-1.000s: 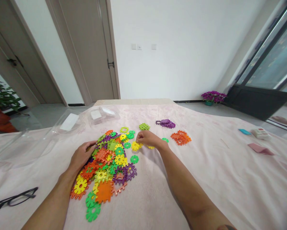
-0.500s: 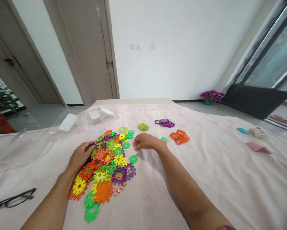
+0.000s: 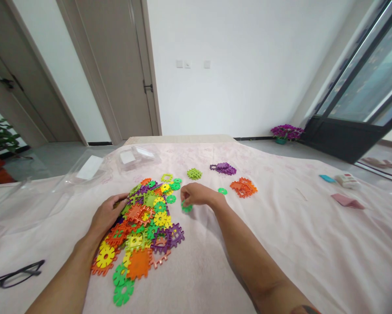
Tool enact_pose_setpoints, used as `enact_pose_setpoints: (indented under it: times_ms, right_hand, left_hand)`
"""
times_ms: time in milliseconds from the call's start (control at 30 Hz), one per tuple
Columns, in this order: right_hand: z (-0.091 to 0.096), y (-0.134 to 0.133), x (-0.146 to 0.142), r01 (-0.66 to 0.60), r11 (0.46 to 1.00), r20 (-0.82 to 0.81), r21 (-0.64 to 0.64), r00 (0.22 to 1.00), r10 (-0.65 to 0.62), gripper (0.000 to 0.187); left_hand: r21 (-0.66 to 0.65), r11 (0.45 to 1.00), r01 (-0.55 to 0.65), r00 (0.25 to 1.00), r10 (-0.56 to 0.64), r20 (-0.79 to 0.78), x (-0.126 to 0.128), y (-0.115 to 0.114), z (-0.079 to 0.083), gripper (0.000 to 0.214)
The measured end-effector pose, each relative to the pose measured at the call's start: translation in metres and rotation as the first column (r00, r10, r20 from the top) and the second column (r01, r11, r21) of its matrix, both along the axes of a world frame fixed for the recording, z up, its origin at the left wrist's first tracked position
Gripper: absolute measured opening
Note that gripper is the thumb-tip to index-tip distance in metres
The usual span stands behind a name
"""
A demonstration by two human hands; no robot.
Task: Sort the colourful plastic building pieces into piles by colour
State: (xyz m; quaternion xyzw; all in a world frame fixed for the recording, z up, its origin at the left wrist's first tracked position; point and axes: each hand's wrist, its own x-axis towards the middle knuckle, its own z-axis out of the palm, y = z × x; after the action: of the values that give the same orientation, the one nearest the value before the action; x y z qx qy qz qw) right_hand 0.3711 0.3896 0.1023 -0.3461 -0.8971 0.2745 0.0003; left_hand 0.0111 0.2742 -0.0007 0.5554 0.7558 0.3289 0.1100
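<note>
A heap of plastic interlocking pieces (image 3: 139, 263) in orange, green, yellow and purple lies in front of me, squares and notched discs mixed. My left hand (image 3: 109, 213) rests along the heap's left side, fingers loosely extended against the pieces, fingertips partly hidden. To the right of the heap, my right hand (image 3: 196, 194) pinches a green notched disc (image 3: 187, 208) just above the cloth. Beyond that hand are a lime-green group of pieces (image 3: 194, 174), a purple group (image 3: 225, 168), an orange group (image 3: 243, 187) and a lone green disc (image 3: 222, 191).
A pale pink cloth (image 3: 281, 244) covers the table. Clear plastic packaging (image 3: 87, 170) lies at the left and back; black glasses (image 3: 15, 275) sit at the near left. A blue item (image 3: 327, 179), a white box (image 3: 347, 181) and a folded pink cloth (image 3: 347, 201) lie at the right.
My right hand has taken hold of the green disc that lay at the heap's right side. The left hand stays against the heap, and the whole view shifts slightly.
</note>
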Motion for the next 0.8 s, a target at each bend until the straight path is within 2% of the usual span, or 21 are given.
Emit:
enact_pose_setpoints:
  times_ms: [167,333,433,467,533,667,800]
  right_hand:
    - [0.012,0.028,0.048,0.262,0.959,-0.085,0.109,0.964,-0.254,0.013]
    - [0.01,0.045,0.089,0.489,0.853,-0.005,0.184,0.868,-0.496,0.016]
    - [0.009,0.048,0.094,0.558,0.79,0.009,0.253,0.815,-0.579,0.014]
    - [0.009,0.048,0.091,0.559,0.785,-0.011,0.268,0.816,-0.578,0.013]
    - [0.008,0.046,0.079,0.518,0.811,-0.064,0.272,0.851,-0.521,0.012]
    - [-0.002,0.033,0.037,0.349,0.898,-0.107,0.269,0.937,-0.332,0.016]
    - [-0.019,0.016,-0.001,0.173,0.936,-0.075,0.305,0.985,-0.157,0.021]
  left_hand:
    - [-0.01,1.0,-0.013,1.0,0.013,-0.003,0.002,-0.001,0.002,0.05]
    - [-0.013,1.0,-0.019,1.0,0.018,-0.01,0.0,0.0,-0.001,0.05]
    - [-0.014,1.0,-0.017,1.0,0.017,-0.003,-0.002,0.001,-0.003,0.05]
    - [-0.012,1.0,-0.015,1.0,0.015,0.0,-0.002,0.001,-0.003,0.05]
    - [-0.009,1.0,-0.015,1.0,0.015,0.003,0.0,0.0,-0.002,0.05]
    - [-0.008,1.0,-0.02,1.0,0.02,-0.006,0.003,-0.001,0.002,0.049]
    - [-0.017,1.0,-0.017,1.0,0.017,0.0,0.004,-0.001,0.004,0.049]
